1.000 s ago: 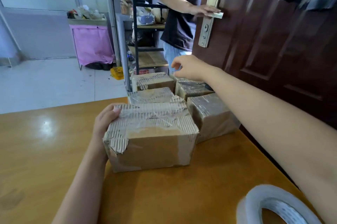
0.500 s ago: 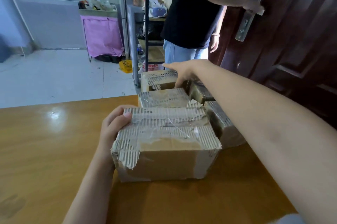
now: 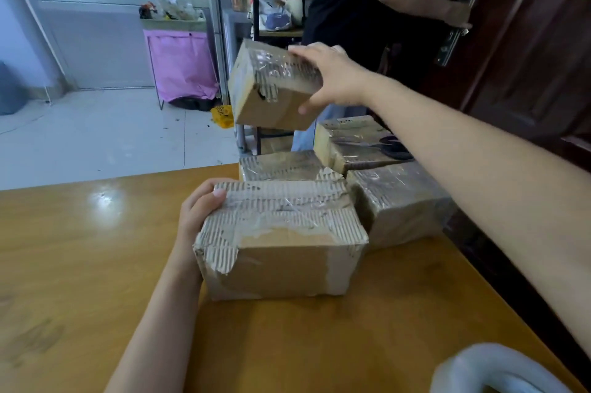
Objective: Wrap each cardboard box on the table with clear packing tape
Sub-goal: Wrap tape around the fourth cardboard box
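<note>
My right hand (image 3: 332, 75) grips a worn cardboard box (image 3: 268, 88) and holds it tilted in the air above the far table edge. My left hand (image 3: 200, 210) holds the left end of a near box (image 3: 281, 242) with torn, taped corrugated faces on the wooden table (image 3: 80, 264). Three more taped boxes sit behind and right of it: one directly behind (image 3: 281, 165), one at the right (image 3: 396, 200), one at the far right (image 3: 348, 143). A roll of clear packing tape (image 3: 492, 367) lies blurred at the lower right corner.
Black scissors (image 3: 393, 146) lie on the far right box. A person in a black shirt (image 3: 351, 2) stands past the table holding the handle of a dark wooden door (image 3: 527, 56). A shelf rack (image 3: 271, 2) and a pink-draped cart (image 3: 182, 63) stand behind.
My right hand has taken hold of the far left box and lifted it off the table. The left hand has stayed on the near box. The view shifted.
</note>
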Demonstrator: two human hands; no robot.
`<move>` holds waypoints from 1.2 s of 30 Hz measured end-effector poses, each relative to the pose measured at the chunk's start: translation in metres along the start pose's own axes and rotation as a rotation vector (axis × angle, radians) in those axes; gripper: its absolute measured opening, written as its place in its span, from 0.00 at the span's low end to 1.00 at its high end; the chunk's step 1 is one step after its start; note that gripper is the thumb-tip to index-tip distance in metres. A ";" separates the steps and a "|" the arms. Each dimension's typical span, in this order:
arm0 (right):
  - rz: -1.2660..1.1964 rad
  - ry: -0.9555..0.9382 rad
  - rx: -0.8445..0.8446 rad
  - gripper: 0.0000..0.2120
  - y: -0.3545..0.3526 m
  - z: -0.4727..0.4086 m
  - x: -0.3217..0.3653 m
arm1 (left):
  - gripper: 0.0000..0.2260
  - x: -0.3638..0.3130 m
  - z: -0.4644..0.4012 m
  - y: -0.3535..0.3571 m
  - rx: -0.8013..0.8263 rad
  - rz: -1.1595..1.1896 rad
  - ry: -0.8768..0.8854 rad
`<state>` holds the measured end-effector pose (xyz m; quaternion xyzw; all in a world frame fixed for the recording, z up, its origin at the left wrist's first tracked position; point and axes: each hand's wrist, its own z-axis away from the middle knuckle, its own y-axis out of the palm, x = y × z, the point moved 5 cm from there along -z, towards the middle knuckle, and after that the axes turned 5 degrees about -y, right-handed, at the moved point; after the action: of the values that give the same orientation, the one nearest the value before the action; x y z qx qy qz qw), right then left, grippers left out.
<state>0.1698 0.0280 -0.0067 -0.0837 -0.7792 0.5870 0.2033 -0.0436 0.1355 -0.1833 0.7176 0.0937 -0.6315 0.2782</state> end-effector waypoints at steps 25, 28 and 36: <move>0.077 0.143 0.193 0.50 -0.027 0.316 -0.021 | 0.13 -0.015 0.044 0.027 0.043 -0.062 0.070; 0.106 0.188 0.286 0.50 0.001 0.318 -0.028 | 0.10 -0.020 0.055 0.030 0.038 -0.122 0.089; -0.105 0.241 0.260 0.46 0.026 0.331 -0.026 | 0.17 -0.122 0.096 0.065 -0.096 -0.487 0.489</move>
<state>0.0533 -0.2655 -0.1131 -0.0858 -0.6700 0.6570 0.3347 -0.1163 0.0589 -0.0525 0.7904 0.3557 -0.4835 0.1222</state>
